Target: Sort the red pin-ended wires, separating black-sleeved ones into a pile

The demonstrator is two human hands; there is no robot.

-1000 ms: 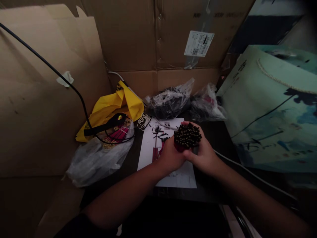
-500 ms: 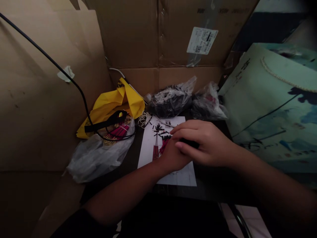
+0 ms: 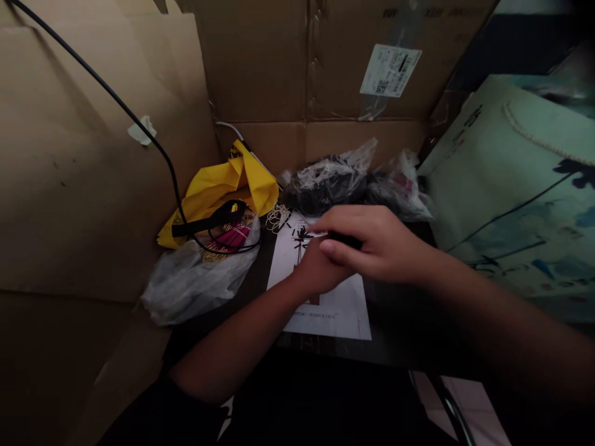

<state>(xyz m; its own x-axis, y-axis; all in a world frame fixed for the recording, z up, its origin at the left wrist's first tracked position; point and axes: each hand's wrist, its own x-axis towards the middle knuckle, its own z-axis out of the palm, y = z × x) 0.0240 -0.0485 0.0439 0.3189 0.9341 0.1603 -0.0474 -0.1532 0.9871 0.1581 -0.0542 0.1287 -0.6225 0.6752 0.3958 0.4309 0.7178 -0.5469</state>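
Observation:
A printed white sheet [image 3: 346,319] lies on the dark table, with small black pieces [image 3: 302,235] scattered near its top. Over the sheet is my left hand [image 3: 323,266], its fingers hidden beneath the other hand. My right hand [image 3: 376,241] rests across it, thumb and fingers curved over a dark object [image 3: 346,240] that I cannot make out. Beside the sheet's top left corner sits a tangle of pale loops [image 3: 277,218]. Magenta and gold strands [image 3: 227,238] lie on a clear plastic bag [image 3: 186,285] to the left.
Behind the bag is a yellow bag [image 3: 223,183], crossed by a black cable [image 3: 162,152]. Plastic bags with dark contents [image 3: 320,186] stand at the back against a cardboard box [image 3: 260,62]. A pale green paper bag [image 3: 506,186] is at the right.
The view has shifted slightly, so the surroundings sit a little further right and higher. Both hands now cover the magenta and green pieces that showed on the sheet before.

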